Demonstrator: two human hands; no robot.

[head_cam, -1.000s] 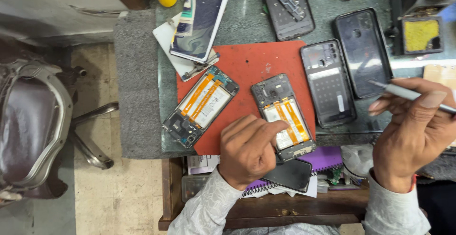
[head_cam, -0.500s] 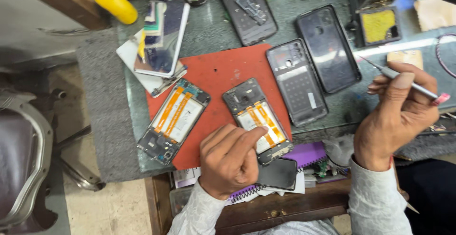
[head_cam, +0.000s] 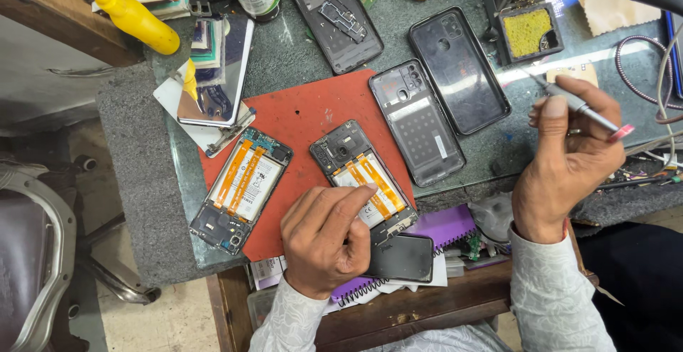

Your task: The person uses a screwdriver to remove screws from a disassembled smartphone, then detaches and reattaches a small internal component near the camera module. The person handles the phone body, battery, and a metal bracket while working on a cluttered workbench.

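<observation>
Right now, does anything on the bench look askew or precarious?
Yes. The dark glossy phone panel beside the left hand lies on a purple spiral notebook, past the grey bench top's front edge. The right hand holds a slim grey tool.

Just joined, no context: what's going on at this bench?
A person is working on opened phones over a red mat. The left hand presses down on an open phone with orange flex cables, at the mat's near edge. The right hand is raised off the bench, holding a thin metal tool. A second open phone lies to the left; two back covers lie beyond.
</observation>
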